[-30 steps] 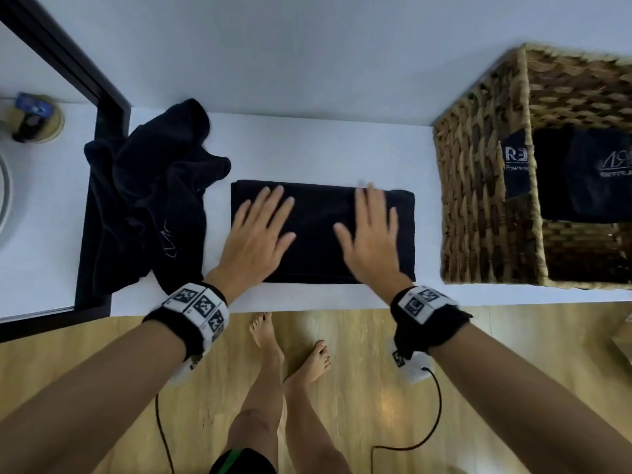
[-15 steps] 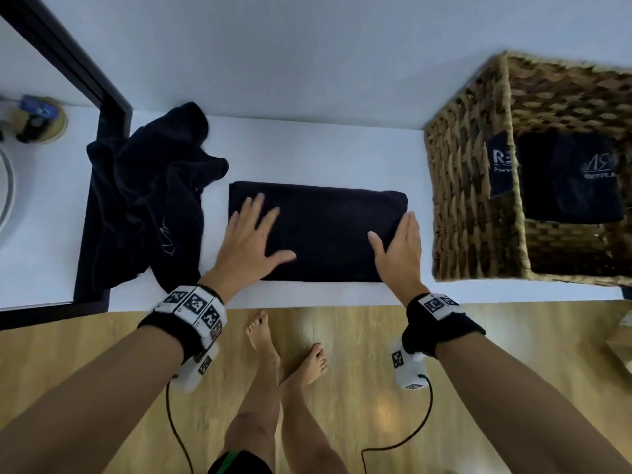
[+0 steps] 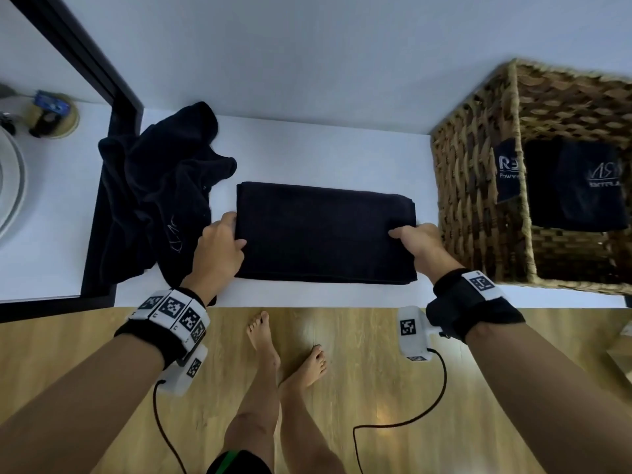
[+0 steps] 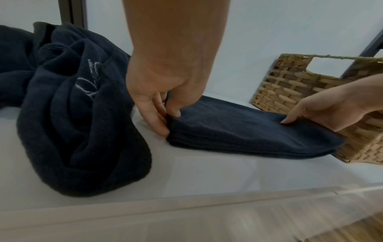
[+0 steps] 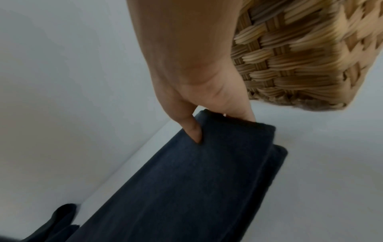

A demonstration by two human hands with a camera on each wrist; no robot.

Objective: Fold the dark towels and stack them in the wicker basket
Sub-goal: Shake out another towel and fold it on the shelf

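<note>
A dark folded towel lies flat on the white shelf. My left hand pinches its left end, thumb on top and fingers at the edge. At the right end my right hand grips the towel, thumb on top, fingers tucked under. The wicker basket stands just right of it and holds a folded dark towel. A crumpled pile of dark towels sits at the left.
A black frame borders the shelf on the left, with a white plate and a small round object beyond it. A white wall rises behind. Wooden floor and the person's bare feet lie below the shelf edge.
Both hands slid from lying flat on the towel outward to its two ends and now pinch it there. The towel stays flat in place.
</note>
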